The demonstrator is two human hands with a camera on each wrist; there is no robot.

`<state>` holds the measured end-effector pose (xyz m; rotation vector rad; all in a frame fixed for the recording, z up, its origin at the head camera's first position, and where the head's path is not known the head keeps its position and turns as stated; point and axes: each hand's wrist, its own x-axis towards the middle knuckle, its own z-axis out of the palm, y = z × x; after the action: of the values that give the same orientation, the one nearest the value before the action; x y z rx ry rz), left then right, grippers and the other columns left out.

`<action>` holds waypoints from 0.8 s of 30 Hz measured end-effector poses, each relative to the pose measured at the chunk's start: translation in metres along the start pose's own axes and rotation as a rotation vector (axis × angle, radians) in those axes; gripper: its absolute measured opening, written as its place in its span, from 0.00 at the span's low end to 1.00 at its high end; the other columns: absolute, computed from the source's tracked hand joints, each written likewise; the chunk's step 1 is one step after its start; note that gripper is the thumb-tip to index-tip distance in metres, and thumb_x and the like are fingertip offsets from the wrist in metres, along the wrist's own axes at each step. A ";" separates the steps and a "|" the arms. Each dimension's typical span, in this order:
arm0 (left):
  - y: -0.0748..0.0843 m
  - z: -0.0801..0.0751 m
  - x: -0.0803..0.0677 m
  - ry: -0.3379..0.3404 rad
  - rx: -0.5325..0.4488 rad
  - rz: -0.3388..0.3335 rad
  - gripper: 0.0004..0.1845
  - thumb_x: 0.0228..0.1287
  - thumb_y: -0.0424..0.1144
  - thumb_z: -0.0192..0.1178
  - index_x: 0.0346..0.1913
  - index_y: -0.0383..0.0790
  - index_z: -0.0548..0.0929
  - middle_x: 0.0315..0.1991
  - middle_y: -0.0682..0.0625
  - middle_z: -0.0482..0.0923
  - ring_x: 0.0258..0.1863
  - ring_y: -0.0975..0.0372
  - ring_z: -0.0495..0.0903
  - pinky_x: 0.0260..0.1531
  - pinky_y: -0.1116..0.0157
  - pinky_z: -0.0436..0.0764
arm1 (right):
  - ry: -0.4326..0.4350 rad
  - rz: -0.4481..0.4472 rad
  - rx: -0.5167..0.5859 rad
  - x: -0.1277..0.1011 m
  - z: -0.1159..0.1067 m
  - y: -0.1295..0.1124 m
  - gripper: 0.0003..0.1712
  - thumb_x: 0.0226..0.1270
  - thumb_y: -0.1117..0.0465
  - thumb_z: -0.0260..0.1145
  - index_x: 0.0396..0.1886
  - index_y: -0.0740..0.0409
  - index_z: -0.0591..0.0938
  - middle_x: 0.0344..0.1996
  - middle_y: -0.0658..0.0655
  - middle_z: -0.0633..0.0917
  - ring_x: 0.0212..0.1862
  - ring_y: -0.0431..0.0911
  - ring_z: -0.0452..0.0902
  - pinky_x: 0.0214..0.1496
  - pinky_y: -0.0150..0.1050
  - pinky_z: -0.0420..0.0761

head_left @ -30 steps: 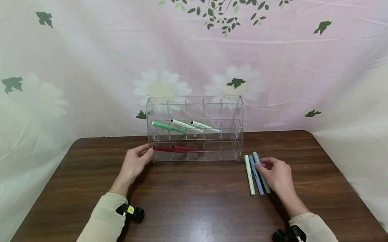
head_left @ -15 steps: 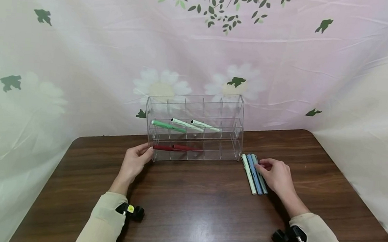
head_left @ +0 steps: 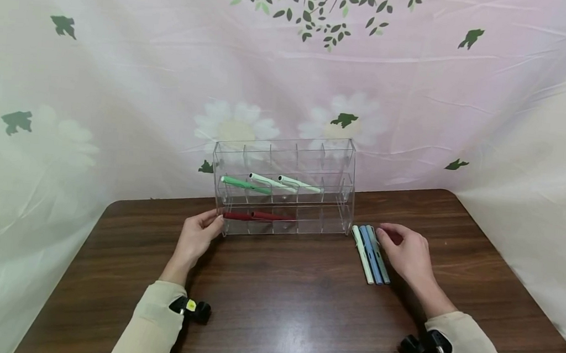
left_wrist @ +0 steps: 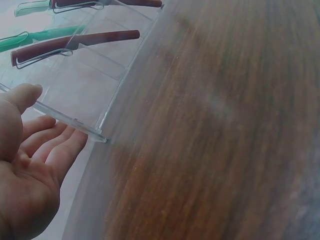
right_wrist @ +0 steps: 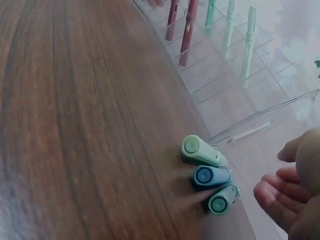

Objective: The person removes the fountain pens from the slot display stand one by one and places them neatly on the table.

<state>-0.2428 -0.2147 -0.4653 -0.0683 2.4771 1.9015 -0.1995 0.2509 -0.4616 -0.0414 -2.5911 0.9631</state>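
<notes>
Three pens [head_left: 371, 254] lie side by side on the tabletop [head_left: 283, 304], just right of our clear rack [head_left: 284, 186]: pale green, blue, grey-green. Our right hand [head_left: 403, 256] sits just beside them, fingers [right_wrist: 277, 200] relaxed and loosely spread, holding nothing. Our left hand [head_left: 195, 236] rests at the rack's left end, fingers [left_wrist: 47, 140] straight along its edge. Inside already: two red pens [head_left: 255, 216] on the bottom tier, three green pens [head_left: 269, 184] above. We judge five stowed, three left.
</notes>
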 end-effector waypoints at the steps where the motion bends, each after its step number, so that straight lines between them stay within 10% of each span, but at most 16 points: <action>1: -0.001 0.000 0.000 0.001 0.002 -0.001 0.26 0.85 0.36 0.56 0.77 0.26 0.72 0.71 0.29 0.77 0.70 0.44 0.81 0.60 0.67 0.86 | 0.008 -0.009 0.007 0.000 0.001 0.000 0.17 0.80 0.56 0.68 0.55 0.64 0.91 0.44 0.67 0.93 0.43 0.56 0.88 0.41 0.35 0.82; 10: -0.001 0.000 0.001 0.010 0.004 0.013 0.26 0.85 0.37 0.56 0.77 0.27 0.73 0.70 0.30 0.79 0.69 0.45 0.82 0.59 0.69 0.86 | 0.072 -0.088 0.121 0.001 0.005 -0.010 0.15 0.80 0.59 0.68 0.54 0.65 0.91 0.45 0.66 0.94 0.39 0.17 0.73 0.40 0.11 0.73; 24: -0.001 0.000 0.001 0.010 -0.005 -0.003 0.26 0.84 0.35 0.57 0.76 0.26 0.73 0.71 0.29 0.78 0.70 0.44 0.81 0.60 0.67 0.86 | 0.115 -0.211 0.256 0.005 0.009 -0.027 0.12 0.77 0.66 0.70 0.55 0.65 0.90 0.49 0.64 0.94 0.47 0.13 0.75 0.47 0.13 0.76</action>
<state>-0.2439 -0.2149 -0.4668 -0.0818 2.4775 1.9113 -0.2047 0.2252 -0.4490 0.2322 -2.2949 1.1654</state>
